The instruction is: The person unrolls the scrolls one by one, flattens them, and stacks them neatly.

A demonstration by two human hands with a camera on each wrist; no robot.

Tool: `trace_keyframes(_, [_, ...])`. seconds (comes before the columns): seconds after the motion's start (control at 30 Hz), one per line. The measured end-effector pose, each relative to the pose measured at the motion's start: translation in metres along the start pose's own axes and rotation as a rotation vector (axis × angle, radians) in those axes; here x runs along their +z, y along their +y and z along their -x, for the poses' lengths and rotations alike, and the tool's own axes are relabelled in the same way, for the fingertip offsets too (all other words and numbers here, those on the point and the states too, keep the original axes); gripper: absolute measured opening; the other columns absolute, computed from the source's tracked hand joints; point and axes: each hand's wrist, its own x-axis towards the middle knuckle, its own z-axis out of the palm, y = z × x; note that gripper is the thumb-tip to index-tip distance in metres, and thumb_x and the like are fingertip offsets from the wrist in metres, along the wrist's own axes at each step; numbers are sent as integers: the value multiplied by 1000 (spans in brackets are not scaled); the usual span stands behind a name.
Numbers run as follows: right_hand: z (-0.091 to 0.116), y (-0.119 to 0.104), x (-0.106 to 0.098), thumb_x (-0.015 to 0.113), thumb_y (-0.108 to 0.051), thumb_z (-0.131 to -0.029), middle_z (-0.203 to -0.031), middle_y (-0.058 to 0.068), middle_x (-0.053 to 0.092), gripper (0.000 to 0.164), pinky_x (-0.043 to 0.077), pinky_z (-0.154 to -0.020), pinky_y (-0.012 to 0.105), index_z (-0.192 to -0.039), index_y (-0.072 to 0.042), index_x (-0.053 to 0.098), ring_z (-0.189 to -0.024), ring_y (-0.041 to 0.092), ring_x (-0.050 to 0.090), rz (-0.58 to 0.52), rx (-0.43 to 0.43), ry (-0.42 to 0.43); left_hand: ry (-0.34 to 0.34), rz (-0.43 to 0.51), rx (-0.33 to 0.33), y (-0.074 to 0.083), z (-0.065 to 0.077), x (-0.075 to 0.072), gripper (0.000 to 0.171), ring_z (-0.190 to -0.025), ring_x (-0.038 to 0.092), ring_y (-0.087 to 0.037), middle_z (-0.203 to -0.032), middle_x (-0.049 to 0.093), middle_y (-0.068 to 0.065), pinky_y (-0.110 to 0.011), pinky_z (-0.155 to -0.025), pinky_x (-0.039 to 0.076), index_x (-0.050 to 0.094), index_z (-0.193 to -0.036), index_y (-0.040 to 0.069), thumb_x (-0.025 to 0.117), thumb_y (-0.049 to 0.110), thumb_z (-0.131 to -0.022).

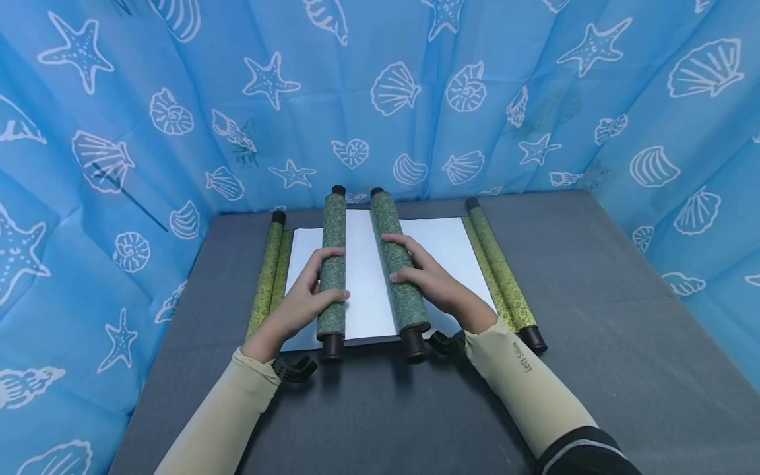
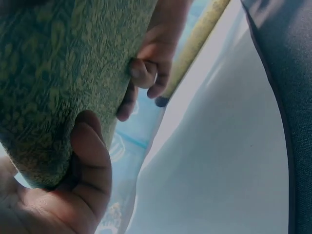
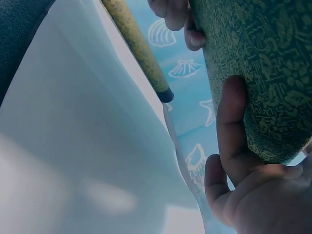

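Two green patterned scroll rolls with dark end knobs stand side by side over a white sheet (image 1: 363, 277). My left hand (image 1: 301, 300) grips the left scroll roll (image 1: 332, 310), thumb and index finger reaching over its top side. Around the right scroll roll (image 1: 410, 307) my right hand (image 1: 430, 274) curls in the same way. In the left wrist view, bent fingers (image 2: 92, 161) of the left hand press against the green patterned surface (image 2: 53, 92). The right wrist view shows right-hand fingers (image 3: 231, 122) bent under the other roll (image 3: 263, 63).
A yellow-green rod (image 1: 267, 277) with a dark tip borders the white sheet on the left, and a matching rod (image 1: 505, 270) borders it on the right. All lie on a grey cloth-covered table (image 1: 617, 316). A blue seashell curtain (image 1: 356, 86) hangs behind and at both sides.
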Motion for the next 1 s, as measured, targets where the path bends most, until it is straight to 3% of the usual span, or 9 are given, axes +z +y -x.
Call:
trace_keyframes(0.07, [0,-1,-1,57,-10,-96,-175,2,17,76,48,-104,46,-165,-30,34,-144,35,42,-18,-1,1,-8,-4,2,-1,0,-1,72,-137,47,-38,-173,17,-9,-46,-90,57,31,-163,21,65,11,-100])
trace_keyframes(0.17, [0,-1,-2,53,-10,-93,-174,3,15,77,48,-101,44,-165,-27,33,-139,35,42,-38,-1,8,-14,-11,12,-2,-1,-3,74,-146,37,-38,-176,15,-4,-45,-94,54,31,-165,19,63,11,-99])
trace_keyframes(0.3, [-1,-2,-3,53,-10,-92,-167,9,17,71,48,-94,44,-160,-21,32,-126,35,44,-66,-6,22,-16,23,3,-1,-1,-4,70,-124,49,-39,-169,24,-9,-45,-85,56,36,-162,17,60,8,-97])
trace_keyframes(0.4, [-1,-3,-4,56,-14,-98,-165,12,19,62,49,-95,43,-156,-18,32,-123,35,47,-53,-20,32,-11,38,-9,0,-2,-3,53,-115,50,-38,-163,27,-12,-49,-85,55,41,-153,14,57,11,-102])
trace_keyframes(0.5, [-2,-3,-4,61,-17,-102,-167,10,19,56,50,-97,42,-153,-17,35,-124,33,50,-24,-31,46,-2,13,-1,0,-2,-2,38,-137,43,-36,-165,27,-11,-53,-101,48,42,-146,10,53,23,-111])
trace_keyframes(0.6, [-2,-2,-5,63,-15,-103,-168,10,20,56,53,-96,42,-152,-17,37,-122,33,53,-15,-36,50,5,-4,2,-2,-1,-2,39,-151,31,-29,-164,30,-10,-51,-110,41,44,-143,9,54,30,-113])
trace_keyframes(0.8, [-1,-1,-4,63,-13,-103,-167,11,24,60,56,-92,41,-156,-20,38,-123,34,55,-5,-47,34,2,35,-3,-3,0,-3,47,-127,52,-34,-163,33,-8,-45,-94,54,44,-148,13,64,22,-107])
trace_keyframes(0.87, [-1,-1,-4,62,-13,-103,-168,11,23,61,56,-92,42,-158,-21,36,-124,35,53,-6,-42,33,12,19,4,-2,1,-4,49,-140,46,-31,-168,31,-6,-45,-101,52,44,-151,15,64,21,-107])
trace_keyframes(1.0, [0,-3,-5,59,-13,-103,-166,13,25,65,54,-92,44,-161,-27,34,-126,38,51,-3,-13,42,41,6,14,0,1,-6,54,-162,17,-24,-173,26,1,-56,-115,42,43,-157,23,63,19,-107])
